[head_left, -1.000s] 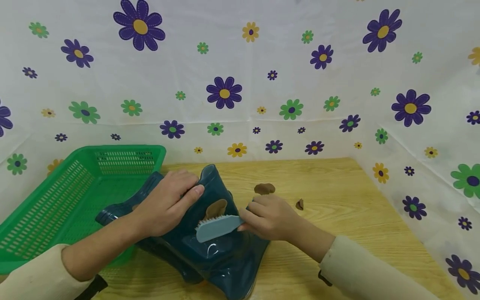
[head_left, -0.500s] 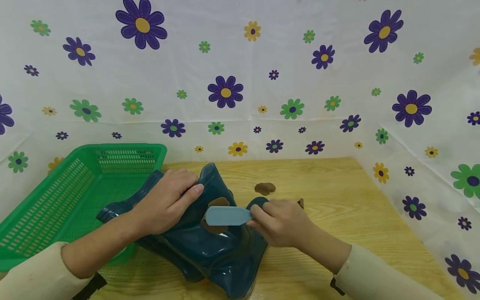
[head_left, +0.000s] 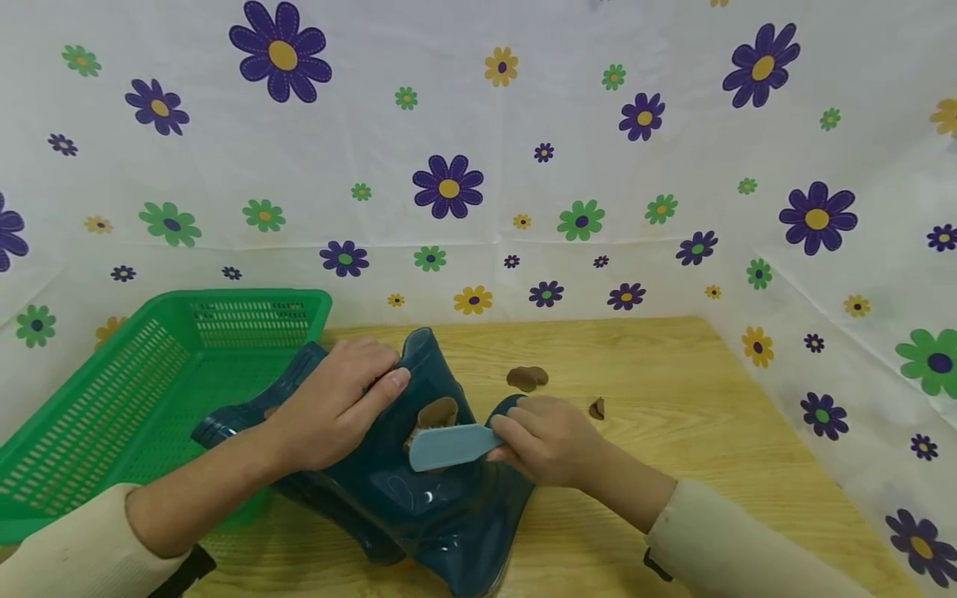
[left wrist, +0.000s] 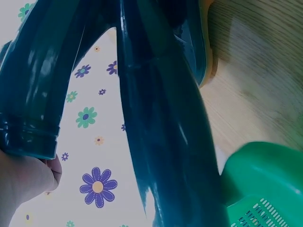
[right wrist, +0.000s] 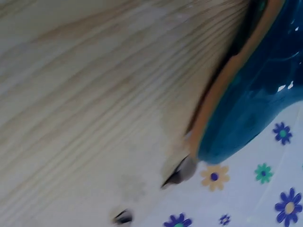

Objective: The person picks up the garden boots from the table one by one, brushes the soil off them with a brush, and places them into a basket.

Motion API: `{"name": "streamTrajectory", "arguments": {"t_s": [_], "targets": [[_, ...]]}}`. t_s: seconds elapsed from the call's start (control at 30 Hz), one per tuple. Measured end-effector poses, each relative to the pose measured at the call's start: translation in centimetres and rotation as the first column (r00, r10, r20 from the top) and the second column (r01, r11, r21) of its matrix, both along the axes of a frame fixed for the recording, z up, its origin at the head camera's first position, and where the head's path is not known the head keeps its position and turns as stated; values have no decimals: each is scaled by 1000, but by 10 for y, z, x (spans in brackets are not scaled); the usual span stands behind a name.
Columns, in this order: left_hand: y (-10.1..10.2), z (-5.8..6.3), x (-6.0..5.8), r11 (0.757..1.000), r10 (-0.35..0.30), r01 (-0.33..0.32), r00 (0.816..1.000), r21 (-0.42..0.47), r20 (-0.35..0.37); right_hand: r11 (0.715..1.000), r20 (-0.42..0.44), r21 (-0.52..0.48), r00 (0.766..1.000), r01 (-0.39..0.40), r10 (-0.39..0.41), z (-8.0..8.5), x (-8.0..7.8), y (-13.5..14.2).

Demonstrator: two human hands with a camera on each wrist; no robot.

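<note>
A pair of glossy dark teal rubber boots lies on the wooden table. My left hand point(head_left: 340, 407) grips the nearer boot point(head_left: 478, 523) by the top of its shaft. Behind my left forearm lies the second boot point(head_left: 247, 411), partly hidden. A brown, mud-like patch point(head_left: 441, 410) sticks to the nearer boot's upper. Across that patch lies a light blue scrubbing brush point(head_left: 452, 447), bristles down, its handle held in my right hand point(head_left: 546, 440). In the left wrist view, my fingers are at the rim of one boot shaft point(left wrist: 31, 109).
A green plastic basket point(head_left: 97, 359) stands at the left, partly behind the boots. Brown flakes point(head_left: 527, 378) and a smaller brown piece point(head_left: 596, 408) lie on the table to the right. Flower-printed sheeting point(head_left: 583, 133) bounds the back and right.
The brush has gone up over the brown patch and back down, ending slightly right of its first position. My left hand and the boots stay nearly still.
</note>
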State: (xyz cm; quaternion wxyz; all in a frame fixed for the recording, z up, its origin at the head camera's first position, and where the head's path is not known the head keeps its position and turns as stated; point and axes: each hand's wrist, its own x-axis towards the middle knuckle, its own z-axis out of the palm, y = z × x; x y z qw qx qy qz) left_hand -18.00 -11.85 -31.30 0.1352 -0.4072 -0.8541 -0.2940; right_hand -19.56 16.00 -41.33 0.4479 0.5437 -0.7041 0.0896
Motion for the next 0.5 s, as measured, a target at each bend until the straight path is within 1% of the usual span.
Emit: {"name": "streamTrajectory", "arguments": {"t_s": [0.07, 0.13, 0.23, 0.37, 0.5], "targets": [[0, 0, 0, 1000, 4, -4, 1000, -1, 0, 1000, 0, 1, 1000, 16, -16, 5, 4, -12], [-1, 0, 0, 1000, 8, -8, 1000, -3, 4, 999, 3, 7, 999, 49, -49, 10, 8, -21], [-1, 0, 0, 1000, 13, -13, 1000, -5, 14, 995, 8, 4, 995, 99, -99, 15, 14, -26], [-4, -2, -1, 1000, 25, -25, 999, -8, 21, 988, 17, 19, 988, 155, -155, 16, 20, -16], [-7, -3, -1, 999, 34, -33, 999, -18, 29, 986, 53, 33, 985, 164, -165, 12, 22, 2]]}}
